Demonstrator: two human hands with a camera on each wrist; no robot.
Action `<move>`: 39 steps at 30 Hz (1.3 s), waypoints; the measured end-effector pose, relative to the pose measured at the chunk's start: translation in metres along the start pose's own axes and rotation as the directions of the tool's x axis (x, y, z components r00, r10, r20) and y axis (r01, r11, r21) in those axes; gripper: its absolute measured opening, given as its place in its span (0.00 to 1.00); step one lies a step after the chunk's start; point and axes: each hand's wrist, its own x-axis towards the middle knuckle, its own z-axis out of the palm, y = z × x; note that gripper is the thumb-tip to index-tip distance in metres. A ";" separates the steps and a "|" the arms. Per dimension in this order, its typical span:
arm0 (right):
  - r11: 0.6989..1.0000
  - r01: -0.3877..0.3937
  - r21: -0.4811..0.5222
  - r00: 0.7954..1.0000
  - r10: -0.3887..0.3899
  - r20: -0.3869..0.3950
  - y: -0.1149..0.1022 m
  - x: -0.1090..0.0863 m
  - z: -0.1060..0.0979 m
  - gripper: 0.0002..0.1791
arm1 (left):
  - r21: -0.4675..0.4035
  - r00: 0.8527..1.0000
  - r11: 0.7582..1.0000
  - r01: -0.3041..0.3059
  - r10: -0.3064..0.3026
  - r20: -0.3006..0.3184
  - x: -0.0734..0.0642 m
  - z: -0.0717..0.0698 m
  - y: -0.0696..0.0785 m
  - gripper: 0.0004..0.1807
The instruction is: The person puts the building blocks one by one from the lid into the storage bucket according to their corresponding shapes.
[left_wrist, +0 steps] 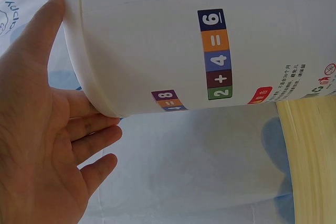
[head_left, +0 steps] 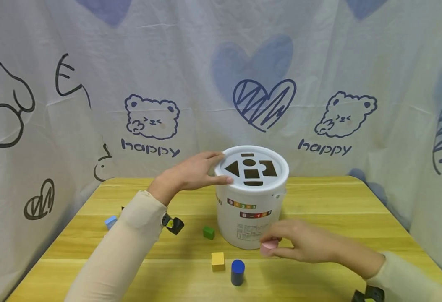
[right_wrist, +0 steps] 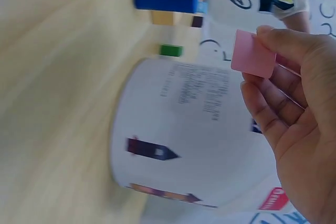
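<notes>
My right hand (head_left: 298, 241) pinches a small pink block (right_wrist: 253, 54) between thumb and fingers, near the bucket's lower front right. The block shows a flat squarish face in the right wrist view. My left hand (head_left: 196, 171) rests on the left rim of the lid, its fingers spread and fairly straight, the thumb at the near side. The white bucket (head_left: 249, 222) stands upright on the table. Its white lid (head_left: 233, 156) has several cut-out shapes, among them a triangle, a circle and a square.
In front of the bucket are a blue cylinder (head_left: 237, 272), a yellow block (head_left: 218, 261) and a green block (head_left: 208, 232). A light blue block (head_left: 110, 222) lies to the left, partly behind my left forearm. A printed curtain (head_left: 205, 84) hangs behind the wooden table (head_left: 319, 201).
</notes>
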 end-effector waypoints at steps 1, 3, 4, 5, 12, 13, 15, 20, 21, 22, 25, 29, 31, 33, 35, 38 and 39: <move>1.000 0.009 -0.007 1.000 -0.009 -0.009 -0.001 0.002 -0.004 0.11 | 0.000 1.000 1.000 0.000 0.000 0.000 0.000 0.000 0.000 0.58; 1.000 0.022 -0.015 0.999 -0.022 -0.024 -0.003 0.004 -0.011 0.11 | 0.002 1.000 1.000 -0.003 0.003 0.000 0.000 0.000 -0.001 0.58; 0.999 0.029 -0.020 0.999 -0.029 -0.033 -0.005 0.005 -0.014 0.11 | 0.002 1.000 1.000 -0.004 0.004 0.001 0.000 0.000 -0.001 0.58; 0.999 0.036 -0.024 0.998 -0.037 -0.041 -0.006 0.007 -0.018 0.12 | 0.003 1.000 1.000 -0.005 0.005 0.000 0.000 0.000 -0.001 0.58; 0.997 0.055 -0.056 0.995 -0.059 -0.081 -0.013 0.015 -0.041 0.14 | 0.006 1.000 1.000 -0.014 0.014 -0.002 0.000 0.000 -0.001 0.58; 0.996 0.062 -0.061 0.994 -0.067 -0.085 -0.014 0.016 -0.044 0.14 | 0.007 1.000 1.000 -0.013 0.013 -0.003 0.000 0.000 -0.001 0.58; 0.995 0.074 -0.066 0.993 -0.080 -0.090 -0.016 0.018 -0.049 0.14 | 0.008 1.000 1.000 -0.014 0.014 -0.002 0.000 0.000 -0.001 0.57; 0.995 0.059 -0.075 0.993 -0.067 -0.098 -0.019 0.024 -0.062 0.15 | 0.015 1.000 1.000 -0.020 0.020 -0.004 0.000 0.000 0.000 0.57; 0.995 0.057 -0.082 0.992 -0.066 -0.104 -0.020 0.025 -0.064 0.15 | 0.016 1.000 1.000 -0.019 0.020 -0.004 0.000 0.000 0.000 0.57; 0.995 0.057 -0.086 0.992 -0.067 -0.112 -0.020 0.026 -0.066 0.15 | 0.017 1.000 1.000 -0.019 0.019 -0.004 0.000 0.000 0.000 0.57; 0.993 0.072 -0.093 0.986 -0.085 -0.142 -0.020 0.031 -0.072 0.15 | 0.017 1.000 1.000 -0.019 0.019 -0.003 -0.001 0.000 0.000 0.57; 0.993 0.076 -0.090 0.980 -0.091 -0.174 -0.019 0.038 -0.078 0.15 | 0.018 1.000 1.000 -0.021 0.021 -0.004 -0.001 0.000 0.000 0.57; 0.993 0.078 -0.088 0.978 -0.093 -0.189 -0.018 0.041 -0.080 0.14 | 0.020 1.000 1.000 -0.021 0.021 -0.006 -0.001 0.000 0.000 0.57; 0.993 0.079 -0.086 0.975 -0.095 -0.203 -0.016 0.045 -0.082 0.14 | 0.018 1.000 1.000 -0.020 0.020 -0.007 0.000 0.001 -0.001 0.57; 0.994 0.074 -0.085 0.972 -0.091 -0.219 -0.014 0.049 -0.084 0.14 | 0.014 1.000 1.000 -0.018 0.018 -0.008 0.000 0.001 -0.001 0.57; 0.995 0.053 -0.087 0.968 -0.073 -0.242 -0.009 0.053 -0.086 0.13 | 0.010 1.000 1.000 -0.014 0.014 -0.007 0.000 0.001 -0.001 0.57; 0.995 0.045 -0.085 0.966 -0.065 -0.249 -0.008 0.054 -0.087 0.13 | 0.010 1.000 1.000 -0.012 0.012 -0.006 0.000 0.001 -0.001 0.57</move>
